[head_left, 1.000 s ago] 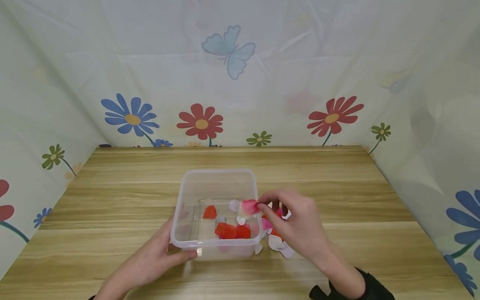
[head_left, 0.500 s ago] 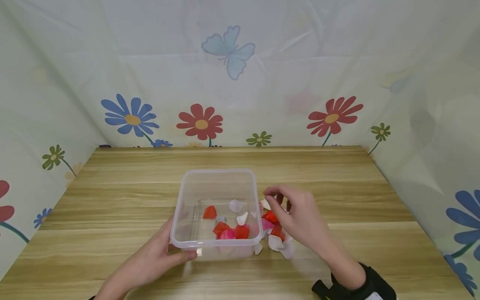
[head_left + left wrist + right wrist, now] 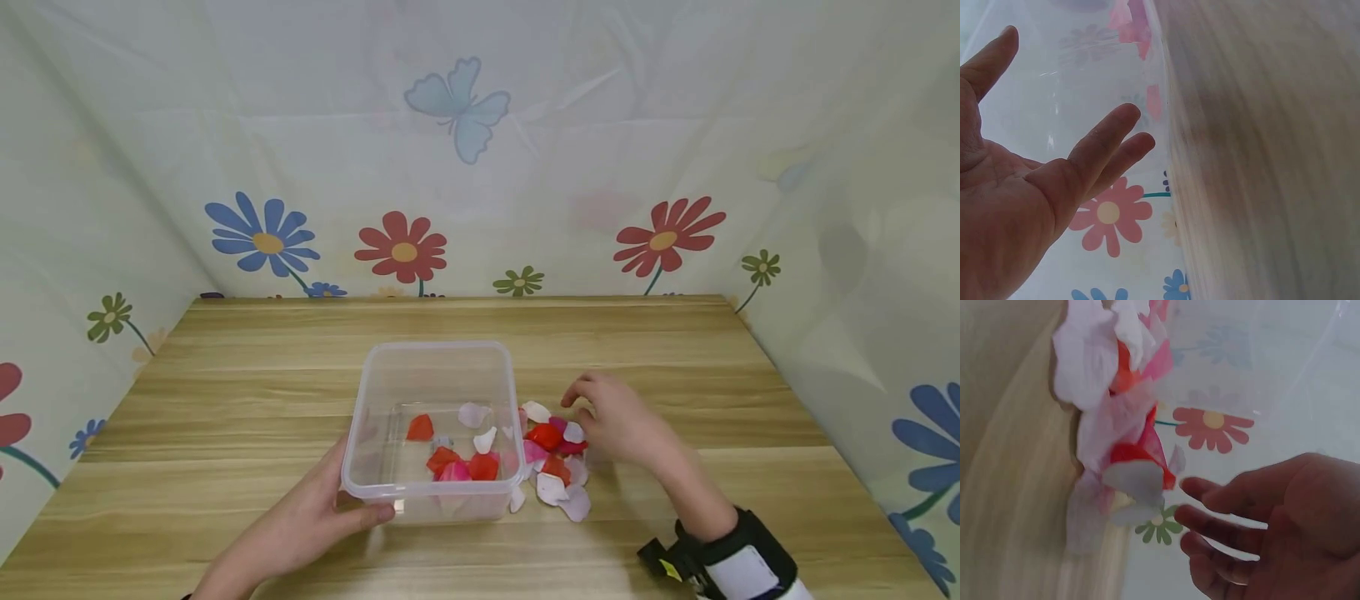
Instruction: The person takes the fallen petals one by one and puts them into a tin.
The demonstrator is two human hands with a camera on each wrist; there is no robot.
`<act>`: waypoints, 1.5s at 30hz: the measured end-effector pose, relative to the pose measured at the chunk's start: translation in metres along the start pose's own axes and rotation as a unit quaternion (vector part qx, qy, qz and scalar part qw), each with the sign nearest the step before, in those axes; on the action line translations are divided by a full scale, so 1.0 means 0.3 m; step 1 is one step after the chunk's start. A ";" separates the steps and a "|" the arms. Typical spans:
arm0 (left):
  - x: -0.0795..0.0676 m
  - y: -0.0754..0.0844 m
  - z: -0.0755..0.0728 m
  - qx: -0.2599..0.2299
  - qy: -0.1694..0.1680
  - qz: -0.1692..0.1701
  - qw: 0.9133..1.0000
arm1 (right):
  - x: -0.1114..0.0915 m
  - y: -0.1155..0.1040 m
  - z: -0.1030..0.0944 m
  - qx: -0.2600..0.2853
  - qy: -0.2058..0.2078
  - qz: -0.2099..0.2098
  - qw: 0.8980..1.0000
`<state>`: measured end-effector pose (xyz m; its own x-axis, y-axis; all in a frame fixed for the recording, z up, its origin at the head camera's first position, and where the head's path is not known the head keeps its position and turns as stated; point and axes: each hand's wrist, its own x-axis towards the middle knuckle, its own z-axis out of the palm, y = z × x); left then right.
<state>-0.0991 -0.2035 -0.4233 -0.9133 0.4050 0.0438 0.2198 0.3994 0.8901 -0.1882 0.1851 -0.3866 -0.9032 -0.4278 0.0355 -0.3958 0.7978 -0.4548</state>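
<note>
A clear plastic box (image 3: pixel 435 487) without a lid stands mid-table, with several red, pink and white flower petals (image 3: pixel 483 467) scattered on its bottom. My left hand (image 3: pixel 318 508) rests against its near left corner, thumb along the front wall. In the left wrist view the spread, nearly straight fingers (image 3: pixel 1110 134) lie against the see-through wall. Right of the box is a loose pile of petals (image 3: pixel 553 487), white, lilac, red and pink. My right hand (image 3: pixel 618 417) hovers at the pile's right edge with fingers loosely bent and nothing between them.
The wooden table (image 3: pixel 300 333) runs back to a white cloth wall (image 3: pixel 315 150) printed with flowers and a butterfly. Similar cloth stands at both sides. A black strap with a device (image 3: pixel 738 558) is on the right wrist.
My right hand let a pink petal drop into the box, then moved right, away from the rim to the petal pile. The left hand and box stayed put.
</note>
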 end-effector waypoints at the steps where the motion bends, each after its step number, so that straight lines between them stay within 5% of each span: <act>1: 0.000 0.001 0.000 -0.004 0.000 -0.003 1.000 | 0.000 0.006 -0.004 0.003 -0.010 0.000 1.000; 8: -0.003 0.002 -0.002 -0.004 -0.002 0.012 1.000 | 0.007 0.038 -0.012 0.025 -0.067 0.010 0.997; 18: -0.003 0.004 -0.001 -0.001 -0.003 0.012 1.000 | 0.009 0.047 -0.007 0.055 -0.076 0.010 0.995; 37: -0.002 0.002 -0.001 0.006 0.002 0.016 1.000 | -0.028 -0.005 -0.073 0.035 0.001 0.017 0.999; 45: 0.000 0.003 -0.001 -0.004 -0.004 0.011 1.000 | -0.053 -0.040 -0.106 0.027 0.068 0.002 0.997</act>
<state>-0.0990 -0.2035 -0.4223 -0.9055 0.4201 0.0602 0.2371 0.3830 0.8928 -0.1745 0.1960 -0.3534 -0.9202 -0.3607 0.1519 -0.3862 0.7740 -0.5019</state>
